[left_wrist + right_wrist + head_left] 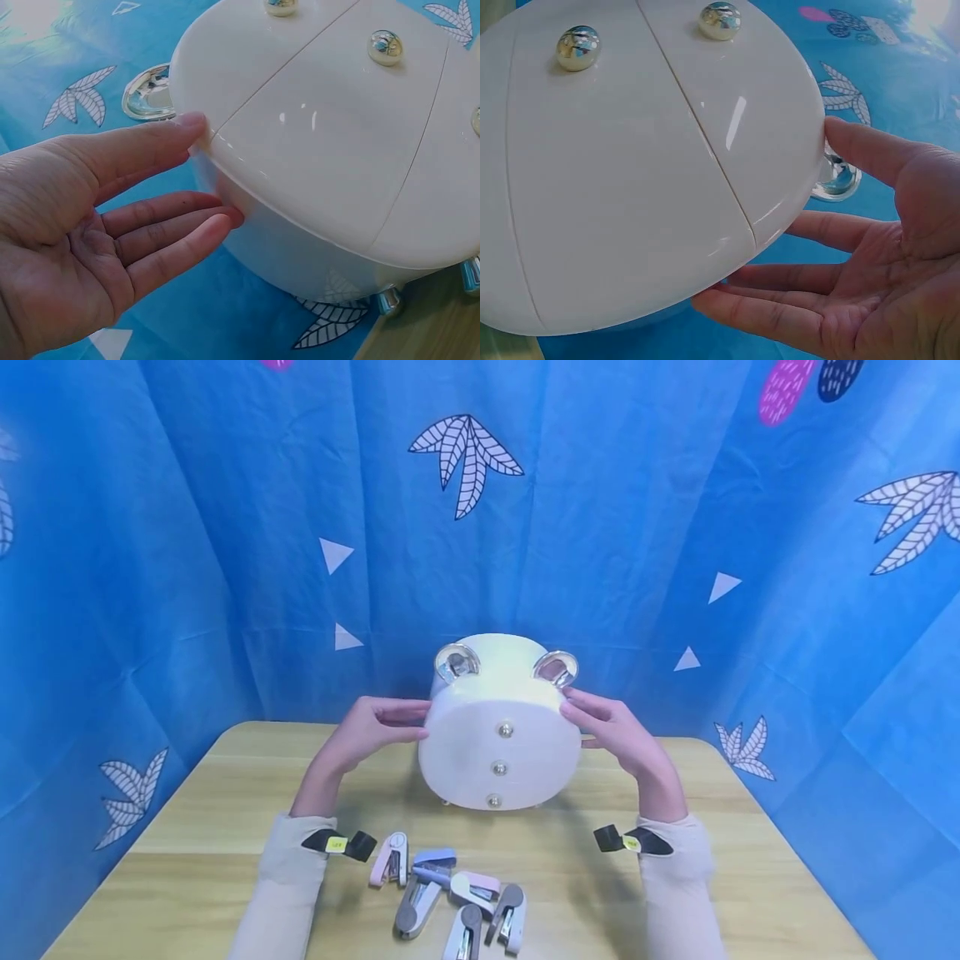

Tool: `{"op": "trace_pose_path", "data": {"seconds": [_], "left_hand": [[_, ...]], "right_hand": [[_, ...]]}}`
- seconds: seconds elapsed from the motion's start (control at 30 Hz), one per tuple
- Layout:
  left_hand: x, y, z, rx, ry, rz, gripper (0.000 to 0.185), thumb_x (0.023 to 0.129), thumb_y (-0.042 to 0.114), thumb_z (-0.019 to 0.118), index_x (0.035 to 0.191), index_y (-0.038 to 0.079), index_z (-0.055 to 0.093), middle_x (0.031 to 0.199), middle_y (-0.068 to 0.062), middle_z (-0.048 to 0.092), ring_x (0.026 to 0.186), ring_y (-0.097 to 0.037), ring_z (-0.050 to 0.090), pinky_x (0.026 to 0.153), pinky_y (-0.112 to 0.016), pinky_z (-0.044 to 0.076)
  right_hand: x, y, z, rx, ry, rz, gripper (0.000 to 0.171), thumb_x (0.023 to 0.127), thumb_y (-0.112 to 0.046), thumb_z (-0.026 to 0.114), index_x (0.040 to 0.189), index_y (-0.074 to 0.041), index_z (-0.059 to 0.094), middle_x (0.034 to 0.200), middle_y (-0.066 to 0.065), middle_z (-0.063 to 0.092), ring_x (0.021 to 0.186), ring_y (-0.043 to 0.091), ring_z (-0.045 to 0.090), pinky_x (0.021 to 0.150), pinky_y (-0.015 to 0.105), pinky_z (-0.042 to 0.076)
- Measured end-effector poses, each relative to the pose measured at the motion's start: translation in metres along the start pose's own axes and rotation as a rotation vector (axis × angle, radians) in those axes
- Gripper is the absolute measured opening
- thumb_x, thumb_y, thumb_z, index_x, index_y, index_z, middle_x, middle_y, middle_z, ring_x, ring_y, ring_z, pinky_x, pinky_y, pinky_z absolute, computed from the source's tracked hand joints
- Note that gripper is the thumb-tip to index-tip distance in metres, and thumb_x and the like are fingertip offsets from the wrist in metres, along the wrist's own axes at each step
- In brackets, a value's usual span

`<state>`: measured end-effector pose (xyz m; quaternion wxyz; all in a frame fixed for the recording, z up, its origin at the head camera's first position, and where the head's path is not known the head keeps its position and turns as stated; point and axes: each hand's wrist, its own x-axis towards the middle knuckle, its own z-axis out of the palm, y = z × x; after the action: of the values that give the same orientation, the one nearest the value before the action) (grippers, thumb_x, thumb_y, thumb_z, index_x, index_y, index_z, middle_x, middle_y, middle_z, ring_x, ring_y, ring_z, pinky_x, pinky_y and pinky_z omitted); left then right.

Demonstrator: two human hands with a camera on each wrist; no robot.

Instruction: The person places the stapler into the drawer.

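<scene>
A white rounded desktop drawer box (pixel 480 752) with shiny ear-shaped parts on top stands toward the back of the table. Three round metallic knobs run down its front, and seams divide that front into sections. My left hand (pixel 378 727) touches its left side, thumb at the front edge and fingertips on the side wall (pixel 262 232). On the opposite side, my right hand (pixel 611 727) rests its thumb and fingertips against the box in the same way. Fingers of both hands are fairly straight, palms off the surface. The box's back is hidden.
Several mini staplers in pink, blue, grey and white, among them a blue one (pixel 435 860) and a grey-and-white one (pixel 510 917), lie at the front of the wooden table (pixel 187 860). A blue patterned curtain (pixel 600 527) hangs behind and at both sides.
</scene>
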<state>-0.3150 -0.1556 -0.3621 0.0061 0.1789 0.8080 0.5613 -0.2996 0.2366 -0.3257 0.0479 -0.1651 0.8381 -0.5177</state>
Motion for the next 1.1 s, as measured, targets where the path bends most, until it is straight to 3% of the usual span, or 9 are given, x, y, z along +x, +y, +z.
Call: {"op": "trace_pose_path", "data": {"seconds": [0.23,0.47,0.6,0.7,0.83,0.93,1.1], "left_hand": [[-0.006,-0.003,-0.004,0.025,0.008,-0.018,0.055,0.082,0.034,0.086,0.133,0.019,0.069,0.132,-0.007,0.071,0.126,-0.030,0.065,0.105,-0.055,0.051],[-0.006,0.003,-0.002,0.072,0.027,0.014,0.054,0.085,0.032,0.084,0.135,0.018,0.067,0.135,-0.008,0.068,0.124,-0.031,0.066,0.101,-0.053,0.055],[-0.010,0.017,0.006,0.110,0.114,0.032,0.048,0.087,0.031,0.082,0.130,0.015,0.069,0.129,-0.010,0.071,0.116,-0.029,0.070,0.095,-0.047,0.059],[-0.015,0.032,0.017,0.122,0.219,0.023,0.037,0.090,0.034,0.079,0.121,0.014,0.073,0.117,-0.009,0.074,0.106,-0.024,0.071,0.091,-0.039,0.060],[-0.020,0.048,0.035,-0.007,0.299,-0.005,0.027,0.095,0.028,0.073,0.108,0.005,0.076,0.101,-0.013,0.076,0.091,-0.019,0.072,0.082,-0.029,0.061],[-0.021,0.054,0.050,-0.152,0.272,-0.021,0.025,0.098,0.022,0.070,0.104,-0.002,0.075,0.095,-0.016,0.077,0.083,-0.017,0.075,0.077,-0.028,0.063],[-0.018,0.054,0.080,-0.240,0.084,-0.072,0.033,0.102,0.026,0.062,0.113,-0.003,0.073,0.102,-0.016,0.078,0.089,-0.019,0.077,0.081,-0.033,0.063]], "right_hand": [[0.001,-0.002,0.005,0.009,-0.015,-0.010,0.063,0.103,-0.036,0.059,0.156,-0.008,0.040,0.164,0.013,0.037,0.148,0.040,0.039,0.100,0.059,0.053],[0.004,-0.002,0.006,-0.002,0.027,-0.037,0.061,0.103,-0.035,0.060,0.154,-0.008,0.043,0.161,0.015,0.042,0.147,0.040,0.042,0.105,0.059,0.050],[0.009,0.003,0.009,0.032,0.096,-0.055,0.054,0.101,-0.035,0.062,0.147,-0.008,0.052,0.149,0.017,0.055,0.141,0.035,0.047,0.115,0.060,0.040],[0.016,0.007,0.014,0.096,0.171,-0.086,0.046,0.101,-0.034,0.064,0.139,-0.008,0.060,0.133,0.012,0.066,0.131,0.027,0.055,0.113,0.053,0.042],[0.027,0.013,0.022,0.202,0.297,-0.123,0.043,0.099,-0.032,0.068,0.133,-0.006,0.065,0.114,-0.004,0.072,0.119,0.014,0.062,0.105,0.035,0.048],[0.033,0.015,0.027,0.264,0.384,-0.139,0.042,0.098,-0.027,0.070,0.131,-0.001,0.066,0.106,-0.011,0.073,0.114,0.010,0.063,0.102,0.027,0.048],[0.037,0.015,0.030,0.292,0.444,-0.106,0.043,0.097,-0.027,0.070,0.130,0.002,0.067,0.112,-0.003,0.074,0.114,0.007,0.063,0.099,0.021,0.051]]}}
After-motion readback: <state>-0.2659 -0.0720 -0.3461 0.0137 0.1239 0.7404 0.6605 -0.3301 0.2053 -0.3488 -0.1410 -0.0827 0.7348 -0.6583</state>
